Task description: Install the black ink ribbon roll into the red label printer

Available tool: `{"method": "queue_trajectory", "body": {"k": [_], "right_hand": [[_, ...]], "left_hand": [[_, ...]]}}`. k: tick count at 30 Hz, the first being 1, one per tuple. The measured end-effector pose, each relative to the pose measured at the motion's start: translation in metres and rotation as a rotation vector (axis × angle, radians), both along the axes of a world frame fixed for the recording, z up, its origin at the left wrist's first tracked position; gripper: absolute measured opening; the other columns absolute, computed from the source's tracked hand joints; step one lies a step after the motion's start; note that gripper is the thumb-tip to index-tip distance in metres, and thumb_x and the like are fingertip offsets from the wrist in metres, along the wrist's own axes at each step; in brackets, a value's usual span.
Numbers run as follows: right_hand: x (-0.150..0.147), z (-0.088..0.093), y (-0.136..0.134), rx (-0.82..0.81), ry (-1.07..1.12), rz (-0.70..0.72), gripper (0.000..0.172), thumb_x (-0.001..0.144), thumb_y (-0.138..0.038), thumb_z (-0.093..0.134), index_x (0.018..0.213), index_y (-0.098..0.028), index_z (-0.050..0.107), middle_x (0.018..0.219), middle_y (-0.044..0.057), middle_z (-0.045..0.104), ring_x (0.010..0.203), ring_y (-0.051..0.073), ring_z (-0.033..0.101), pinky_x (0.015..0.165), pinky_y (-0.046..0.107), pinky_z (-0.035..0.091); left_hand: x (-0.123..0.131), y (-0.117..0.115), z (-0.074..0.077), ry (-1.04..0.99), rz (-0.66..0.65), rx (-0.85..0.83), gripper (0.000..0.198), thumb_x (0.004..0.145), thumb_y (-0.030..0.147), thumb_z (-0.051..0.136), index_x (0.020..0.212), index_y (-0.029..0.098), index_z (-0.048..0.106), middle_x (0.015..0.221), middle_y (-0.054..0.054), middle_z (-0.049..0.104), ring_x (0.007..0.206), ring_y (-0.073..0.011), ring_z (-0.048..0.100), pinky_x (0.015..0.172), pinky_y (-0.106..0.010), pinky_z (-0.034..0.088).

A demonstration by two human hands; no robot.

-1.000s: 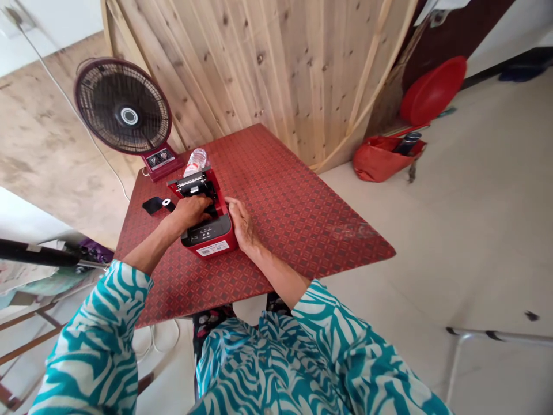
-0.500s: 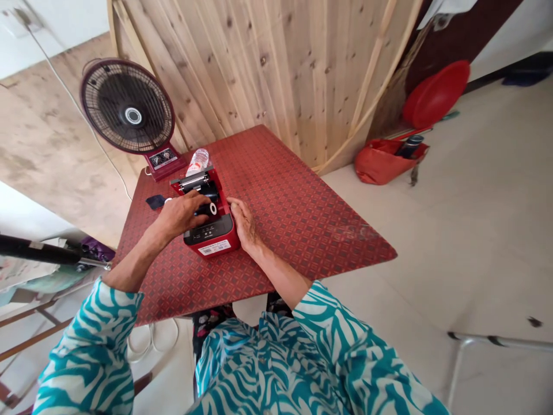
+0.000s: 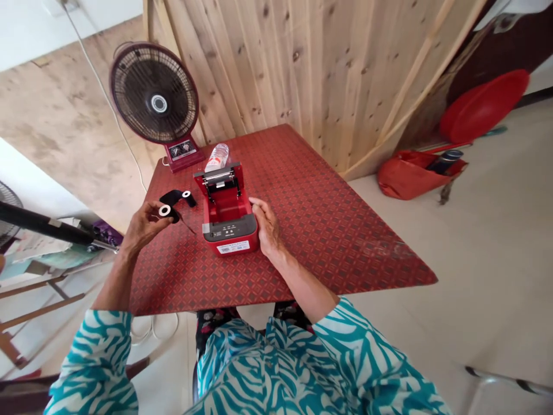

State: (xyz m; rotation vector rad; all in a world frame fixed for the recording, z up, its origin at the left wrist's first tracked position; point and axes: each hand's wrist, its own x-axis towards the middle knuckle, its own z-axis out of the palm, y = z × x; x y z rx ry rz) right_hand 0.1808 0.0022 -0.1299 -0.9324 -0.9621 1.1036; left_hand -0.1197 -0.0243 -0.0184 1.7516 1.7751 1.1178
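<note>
We have the printer (image 3: 228,245) open on the table (image 3: 345,242), its lid (image 3: 218,176) standing up at the back and its red bay (image 3: 227,207) bare. The ribbon (image 3: 175,199), a black strip with a white-cored spool at each end, is out of the bay, held up just left of the printer by our left hand (image 3: 144,225). Those fingers curl in, pinching the near spool (image 3: 164,210) against the thumb, while the far spool (image 3: 186,195) sits beyond the hand, over the table. Our right hand (image 3: 265,225) rests against the printer's side, fingers pressed together and lightly curled, holding nothing. We judge the ribbon itself to be the step in hand; a move toward the bay would call for both spools kept level and the strip untwisted. Nothing lies between hand and bay. Behind the lid lies a water bottle (image 3: 217,157), and a fan (image 3: 155,92) stands at the table's far corner.
</note>
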Motion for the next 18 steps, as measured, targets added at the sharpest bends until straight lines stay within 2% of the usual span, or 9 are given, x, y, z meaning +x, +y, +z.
{"method": "queue_trajectory", "body": {"k": [3, 5, 9, 13, 15, 18], "right_hand": [[0.001, -0.002, 0.000, -0.016, -0.010, -0.001, 0.041, 0.087, -0.060, 0.061, 0.110, -0.029, 0.073, 0.122, 0.004, 0.073, 0.120, 0.025, 0.063, 0.111, 0.047, 0.046], [0.002, -0.003, 0.000, -0.015, -0.023, -0.001, 0.042, 0.087, -0.061, 0.061, 0.111, -0.029, 0.073, 0.122, 0.004, 0.073, 0.119, 0.025, 0.063, 0.109, 0.046, 0.048], [0.003, -0.004, -0.001, 0.000, -0.048, 0.003, 0.043, 0.087, -0.062, 0.060, 0.112, -0.029, 0.073, 0.120, 0.004, 0.075, 0.119, 0.026, 0.063, 0.105, 0.045, 0.050], [0.002, -0.004, -0.001, -0.012, -0.031, -0.009, 0.044, 0.086, -0.062, 0.061, 0.111, -0.028, 0.073, 0.118, 0.004, 0.075, 0.117, 0.026, 0.064, 0.103, 0.045, 0.050], [0.002, -0.004, -0.001, -0.018, -0.021, -0.009, 0.044, 0.086, -0.062, 0.062, 0.110, -0.028, 0.073, 0.118, 0.004, 0.075, 0.117, 0.026, 0.064, 0.104, 0.046, 0.050], [0.002, -0.005, 0.000, -0.017, -0.025, 0.000, 0.042, 0.086, -0.062, 0.061, 0.110, -0.029, 0.073, 0.119, 0.004, 0.075, 0.117, 0.026, 0.064, 0.104, 0.046, 0.051]], "left_hand": [[-0.008, 0.015, -0.031, -0.016, 0.106, -0.018, 0.048, 0.053, 0.043, 0.084, 0.085, 0.021, 0.057, 0.075, 0.002, 0.063, 0.065, -0.0152, 0.058, 0.063, -0.029, 0.046], [-0.012, 0.025, -0.049, -0.057, 0.146, -0.011, 0.048, 0.053, 0.042, 0.081, 0.089, 0.021, 0.056, 0.076, 0.002, 0.063, 0.066, -0.0154, 0.058, 0.066, -0.029, 0.046], [-0.015, 0.034, -0.071, 0.014, 0.245, -0.055, 0.044, 0.061, 0.048, 0.077, 0.093, 0.021, 0.061, 0.081, -0.001, 0.066, 0.067, -0.0165, 0.056, 0.065, -0.030, 0.044], [-0.014, 0.032, -0.070, 0.155, 0.235, -0.075, 0.042, 0.066, 0.050, 0.077, 0.093, 0.020, 0.064, 0.084, -0.003, 0.068, 0.071, -0.0185, 0.059, 0.065, -0.030, 0.044], [-0.012, 0.029, -0.062, 0.194, 0.212, -0.065, 0.045, 0.069, 0.051, 0.075, 0.100, 0.020, 0.066, 0.090, -0.005, 0.070, 0.077, -0.0204, 0.061, 0.069, -0.031, 0.047], [-0.006, 0.030, -0.047, 0.245, 0.259, 0.004, 0.045, 0.080, 0.054, 0.067, 0.106, 0.018, 0.069, 0.099, -0.009, 0.072, 0.087, -0.0242, 0.065, 0.077, -0.035, 0.050]]}}
